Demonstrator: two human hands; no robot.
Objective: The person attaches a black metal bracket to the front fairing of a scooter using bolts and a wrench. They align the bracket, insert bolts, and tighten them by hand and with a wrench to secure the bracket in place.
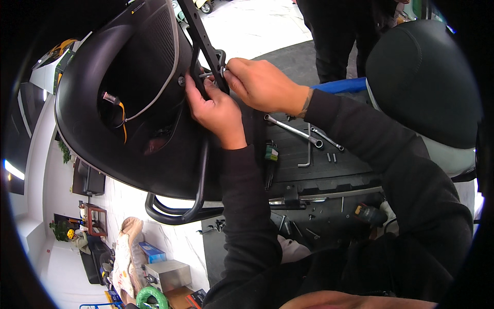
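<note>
At black bracket [206,44]: left hand [218,110] grips it, right hand [260,82] pinches silver bolt [207,75]

A: Where do the hands sit?
B: Left hand [216,110] and right hand [260,82] meet at twelve o'clock on the bracket [206,44].
A: And the wrenches [293,129]?
B: On the mat [339,159], three o'clock of the left hand.

the black bracket arm [206,44] and chair shell [118,103] crowd the grip on its left and above. right of the grip, open mat lies below, with a wrench [293,130], hex key [307,149] and another person's legs [334,41] beyond.
</note>
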